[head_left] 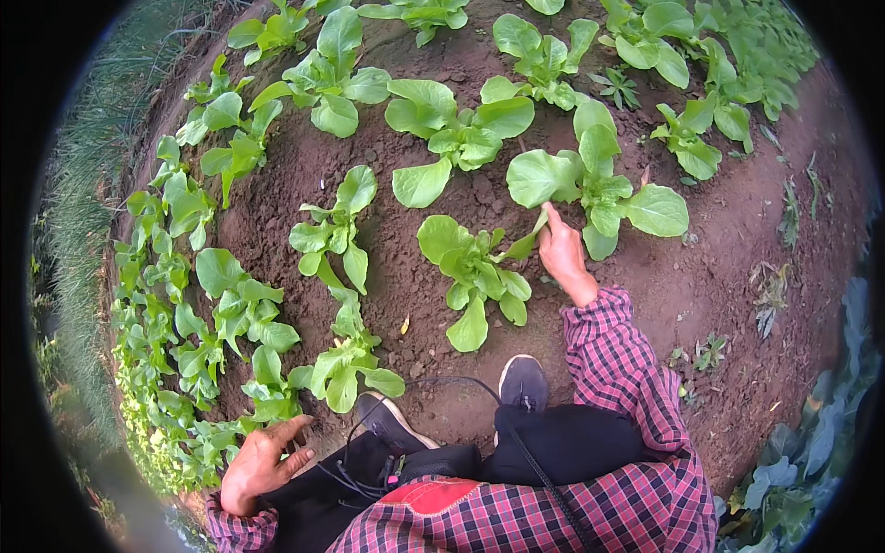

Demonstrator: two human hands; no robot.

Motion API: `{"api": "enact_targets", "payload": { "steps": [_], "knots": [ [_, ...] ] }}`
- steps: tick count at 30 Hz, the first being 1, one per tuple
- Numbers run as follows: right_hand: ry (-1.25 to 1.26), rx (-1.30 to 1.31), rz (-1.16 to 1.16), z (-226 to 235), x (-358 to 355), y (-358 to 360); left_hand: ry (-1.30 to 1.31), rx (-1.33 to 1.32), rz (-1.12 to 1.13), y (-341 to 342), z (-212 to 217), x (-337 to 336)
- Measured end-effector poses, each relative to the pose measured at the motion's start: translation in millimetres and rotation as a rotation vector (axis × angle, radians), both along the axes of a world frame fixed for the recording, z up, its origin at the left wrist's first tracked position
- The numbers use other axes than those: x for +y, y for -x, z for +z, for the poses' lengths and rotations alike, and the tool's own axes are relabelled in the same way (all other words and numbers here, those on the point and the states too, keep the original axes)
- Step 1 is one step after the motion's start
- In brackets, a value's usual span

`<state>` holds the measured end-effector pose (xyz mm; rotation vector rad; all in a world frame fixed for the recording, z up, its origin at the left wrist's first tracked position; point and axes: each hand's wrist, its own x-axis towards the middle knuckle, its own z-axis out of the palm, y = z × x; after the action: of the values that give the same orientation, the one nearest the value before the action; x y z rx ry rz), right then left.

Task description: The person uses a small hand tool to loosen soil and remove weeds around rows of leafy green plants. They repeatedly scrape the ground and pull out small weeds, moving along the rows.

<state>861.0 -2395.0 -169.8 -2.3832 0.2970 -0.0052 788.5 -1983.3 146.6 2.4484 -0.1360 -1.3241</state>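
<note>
My right hand (564,253) reaches forward between two lettuce plants, its fingers drawn together. Its fingertips meet the lower leaves of the farther lettuce plant (604,189), and what they hold, if anything, is hidden. A leaf of the nearer lettuce plant (475,272) rises against the same hand. At lower left, my left hand (258,468) hovers beside my knee with loosely bent fingers apart and nothing in them. Just beyond it stands a low lettuce plant (267,387). Another lettuce plant (343,369) grows close to my left shoe.
Several more lettuce plants (456,129) grow in brown soil (369,267). Thin grassy leaves (92,212) line the left side. Bluish broad leaves (811,452) fill the lower right. My shoes (524,382) rest at the bed's near side; a dark cord (539,470) hangs across my lap.
</note>
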Motion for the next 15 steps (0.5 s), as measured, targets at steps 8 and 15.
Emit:
{"api": "enact_targets", "payload": {
  "steps": [8,15],
  "knots": [
    [-0.029,0.064,0.093,-4.6,-27.7,81.8,0.009,0.010,-0.005,7.1,-3.6,-3.1],
    [-0.122,0.595,-0.074,67.9,-34.5,315.6,0.087,0.028,-0.113,2.7,-10.4,-2.2]
  ]
}}
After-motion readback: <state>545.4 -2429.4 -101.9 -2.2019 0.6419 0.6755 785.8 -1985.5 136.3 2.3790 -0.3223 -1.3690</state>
